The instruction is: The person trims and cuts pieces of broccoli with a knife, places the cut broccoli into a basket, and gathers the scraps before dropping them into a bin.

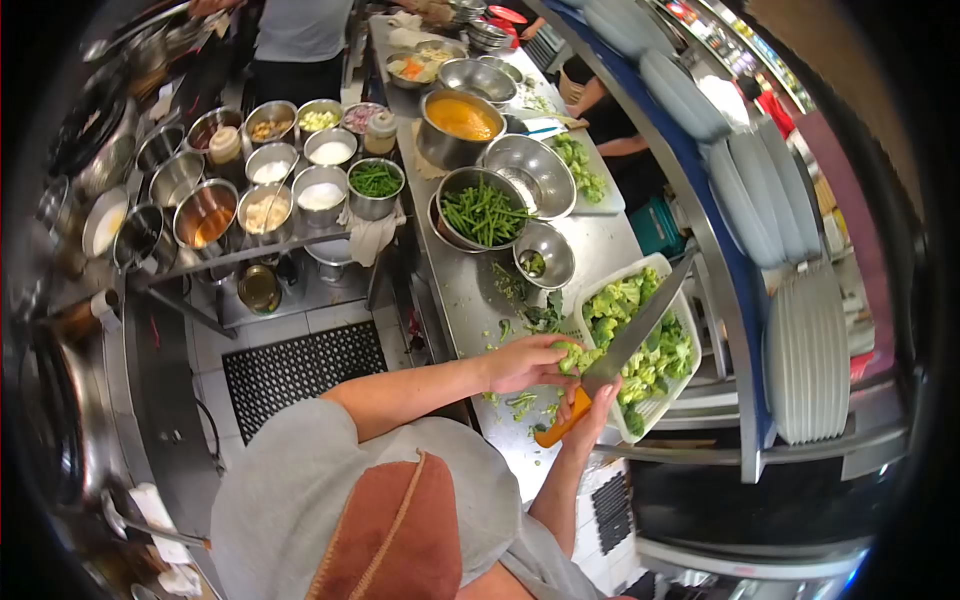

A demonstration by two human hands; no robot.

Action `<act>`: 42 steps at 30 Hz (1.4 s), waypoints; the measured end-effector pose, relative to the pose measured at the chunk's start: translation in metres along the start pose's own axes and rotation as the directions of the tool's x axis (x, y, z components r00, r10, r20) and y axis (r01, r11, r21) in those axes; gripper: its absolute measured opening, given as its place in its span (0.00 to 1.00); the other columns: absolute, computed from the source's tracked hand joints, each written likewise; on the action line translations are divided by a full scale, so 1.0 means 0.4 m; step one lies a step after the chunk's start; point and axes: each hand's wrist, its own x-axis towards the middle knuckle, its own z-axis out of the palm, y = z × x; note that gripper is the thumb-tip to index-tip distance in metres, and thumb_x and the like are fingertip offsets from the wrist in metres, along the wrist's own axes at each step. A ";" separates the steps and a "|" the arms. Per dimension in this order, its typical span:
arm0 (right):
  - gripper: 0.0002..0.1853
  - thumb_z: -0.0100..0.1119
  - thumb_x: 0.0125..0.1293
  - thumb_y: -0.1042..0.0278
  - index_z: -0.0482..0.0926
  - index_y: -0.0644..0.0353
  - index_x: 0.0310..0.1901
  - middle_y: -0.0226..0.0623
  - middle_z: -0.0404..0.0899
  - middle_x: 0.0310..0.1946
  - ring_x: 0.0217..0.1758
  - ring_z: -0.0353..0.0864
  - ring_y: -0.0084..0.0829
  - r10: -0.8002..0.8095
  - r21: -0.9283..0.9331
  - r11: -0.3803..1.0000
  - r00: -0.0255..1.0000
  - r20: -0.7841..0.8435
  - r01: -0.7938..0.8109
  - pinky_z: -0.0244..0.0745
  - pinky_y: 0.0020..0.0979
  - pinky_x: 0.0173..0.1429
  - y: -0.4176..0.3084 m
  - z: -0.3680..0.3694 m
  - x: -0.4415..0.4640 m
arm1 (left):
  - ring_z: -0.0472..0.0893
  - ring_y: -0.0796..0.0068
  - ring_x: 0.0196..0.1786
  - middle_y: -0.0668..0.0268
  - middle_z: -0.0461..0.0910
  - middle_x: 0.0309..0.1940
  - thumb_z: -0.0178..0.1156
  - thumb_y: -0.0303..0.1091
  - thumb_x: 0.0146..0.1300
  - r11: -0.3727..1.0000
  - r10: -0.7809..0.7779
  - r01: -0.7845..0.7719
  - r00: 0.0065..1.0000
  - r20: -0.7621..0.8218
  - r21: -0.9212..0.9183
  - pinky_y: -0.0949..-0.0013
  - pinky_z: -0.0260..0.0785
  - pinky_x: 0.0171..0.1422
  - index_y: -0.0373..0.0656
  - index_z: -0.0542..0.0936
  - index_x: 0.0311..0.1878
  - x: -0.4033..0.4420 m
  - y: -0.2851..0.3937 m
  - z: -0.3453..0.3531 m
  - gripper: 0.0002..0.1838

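Note:
My right hand (588, 412) is wrapped round the orange handle of a large kitchen knife (640, 325), its broad blade angled up and away over a white plastic basket (648, 418). Cut broccoli florets (672, 350) fill that basket. Just left of the blade, my left hand (528, 364) grips a piece of broccoli (575, 356) between its fingers, close to the knife's heel. Broccoli leaves and trimmings (545, 315) lie scattered on the steel counter under and beyond my hands.
Beyond sit a bowl of green beans (484, 212), a small steel bowl (544, 255), a larger steel bowl (530, 178) and a pot of orange liquid (462, 118). Plates (808, 350) are stacked on the right shelf. Ingredient containers (320, 195) stand left. Other people work at the far end.

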 end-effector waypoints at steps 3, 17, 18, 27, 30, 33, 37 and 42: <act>0.27 0.48 0.76 0.42 0.59 0.52 0.65 0.33 0.70 0.25 0.16 0.62 0.18 0.061 0.028 0.998 0.998 0.010 -0.061 0.55 0.19 0.18 0.008 0.006 -0.010 | 0.77 0.62 0.64 0.62 0.75 0.62 0.54 0.39 0.75 0.977 -0.043 0.031 0.998 -0.054 -0.210 0.57 0.69 0.70 0.41 0.72 0.65 0.014 -0.016 -0.007 0.20; 0.32 0.42 0.77 0.39 0.56 0.48 0.74 0.31 0.68 0.23 0.17 0.59 0.17 0.089 -0.011 0.995 0.954 -0.285 -0.096 0.55 0.21 0.19 -0.005 -0.150 -0.220 | 0.78 0.53 0.63 0.51 0.71 0.66 0.57 0.38 0.73 0.802 -0.028 0.197 0.955 -0.294 0.564 0.61 0.72 0.68 0.40 0.59 0.73 0.381 -0.034 0.131 0.31; 0.32 0.41 0.78 0.39 0.56 0.48 0.74 0.30 0.68 0.24 0.17 0.59 0.17 0.082 -0.022 0.995 0.948 -0.309 -0.093 0.55 0.21 0.19 -0.005 -0.161 -0.230 | 0.77 0.53 0.64 0.50 0.70 0.66 0.59 0.40 0.71 0.418 0.114 0.156 0.968 -0.222 0.895 0.62 0.70 0.68 0.39 0.58 0.74 0.454 -0.037 0.107 0.34; 0.32 0.44 0.79 0.49 0.52 0.48 0.79 0.24 0.66 0.24 0.21 0.58 0.15 0.273 -0.042 0.954 0.916 -0.295 -0.298 0.53 0.20 0.24 -0.012 -0.252 -0.317 | 0.77 0.56 0.64 0.53 0.76 0.61 0.65 0.31 0.63 -0.035 0.243 0.037 0.970 -0.027 0.999 0.62 0.76 0.61 0.38 0.75 0.63 0.229 0.037 -0.022 0.24; 0.33 0.47 0.78 0.59 0.49 0.51 0.80 0.23 0.65 0.25 0.24 0.59 0.15 0.326 -0.162 0.907 0.891 -0.316 -0.389 0.56 0.20 0.27 -0.009 -0.299 -0.335 | 0.76 0.51 0.64 0.49 0.75 0.62 0.66 0.33 0.63 -0.140 0.214 0.336 0.929 -0.303 0.931 0.57 0.74 0.64 0.37 0.73 0.64 -0.026 0.037 -0.090 0.27; 0.32 0.47 0.78 0.61 0.51 0.50 0.79 0.23 0.65 0.25 0.24 0.59 0.15 0.374 -0.206 0.882 0.896 -0.239 -0.423 0.56 0.20 0.27 0.017 -0.345 -0.345 | 0.69 0.41 0.70 0.39 0.68 0.67 0.68 0.41 0.61 -0.495 0.472 0.411 0.867 -0.160 0.765 0.50 0.64 0.73 0.31 0.68 0.68 -0.196 -0.038 -0.162 0.36; 0.31 0.46 0.79 0.57 0.52 0.48 0.79 0.23 0.65 0.24 0.22 0.57 0.14 0.432 -0.177 0.876 0.893 -0.124 -0.448 0.53 0.18 0.23 0.004 -0.362 -0.313 | 0.50 0.34 0.78 0.28 0.51 0.73 0.62 0.61 0.62 -0.617 0.495 0.550 0.827 -0.266 0.564 0.46 0.42 0.82 0.21 0.54 0.73 -0.175 -0.155 -0.150 0.54; 0.32 0.46 0.78 0.56 0.52 0.50 0.79 0.23 0.64 0.25 0.22 0.58 0.14 0.447 -0.264 0.844 0.884 -0.137 -0.467 0.54 0.19 0.24 -0.019 -0.376 -0.276 | 0.43 0.37 0.81 0.28 0.46 0.75 0.53 0.71 0.63 -0.691 0.415 0.554 0.830 -0.372 0.465 0.47 0.33 0.84 0.19 0.49 0.74 -0.027 -0.208 -0.111 0.61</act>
